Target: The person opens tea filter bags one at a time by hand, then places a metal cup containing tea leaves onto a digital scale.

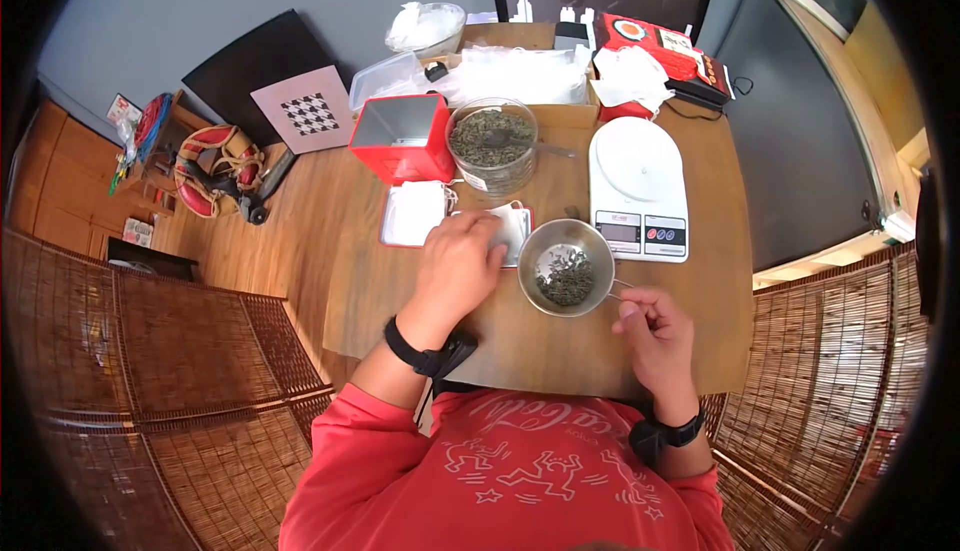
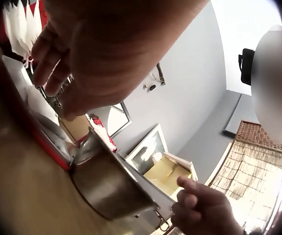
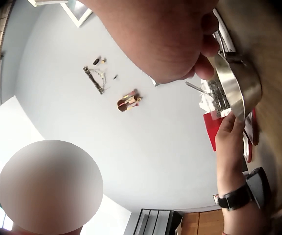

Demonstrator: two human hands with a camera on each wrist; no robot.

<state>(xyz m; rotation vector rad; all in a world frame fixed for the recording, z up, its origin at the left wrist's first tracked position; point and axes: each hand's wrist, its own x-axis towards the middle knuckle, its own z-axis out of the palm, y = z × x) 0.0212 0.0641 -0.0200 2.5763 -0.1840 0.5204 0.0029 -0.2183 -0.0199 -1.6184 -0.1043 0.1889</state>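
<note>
My right hand pinches the wire handle of a steel cup that stands on the table. Dark dried leaves lie in the bottom of this cup. To its left, my left hand is over a red-rimmed tray, its fingers loosely bent at a small white bag. In the left wrist view, the fingertips hang close above the white bag, and the steel cup stands beside the tray. Another red-edged tray with white bags and strings lies just behind the left hand.
Behind the hands are a red tin and a clear jar of dried leaves with a spoon. A white kitchen scale stands at the right. Plastic bags and a red packet lie along the back.
</note>
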